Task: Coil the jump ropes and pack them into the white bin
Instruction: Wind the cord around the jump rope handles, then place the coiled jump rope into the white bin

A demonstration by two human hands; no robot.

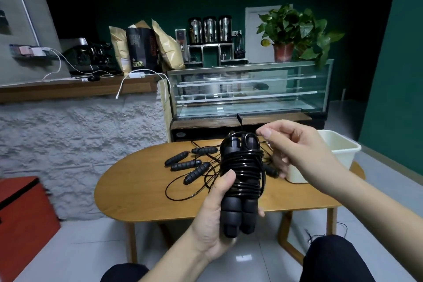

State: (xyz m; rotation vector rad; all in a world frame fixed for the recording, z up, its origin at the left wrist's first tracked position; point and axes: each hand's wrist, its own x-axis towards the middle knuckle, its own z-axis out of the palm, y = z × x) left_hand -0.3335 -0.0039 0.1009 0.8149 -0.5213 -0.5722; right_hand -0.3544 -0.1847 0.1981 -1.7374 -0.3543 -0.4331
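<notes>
Fingers of the left hand (212,217) gripped the coiled jump rope (240,181) (handles together); the right hand (295,149) pinched its cord end.

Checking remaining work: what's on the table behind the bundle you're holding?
Behind the wrapped jump rope in the left hand, loose jump ropes lie tangled on the table. The bundle and right hand hide some, so no full count is possible.
</notes>
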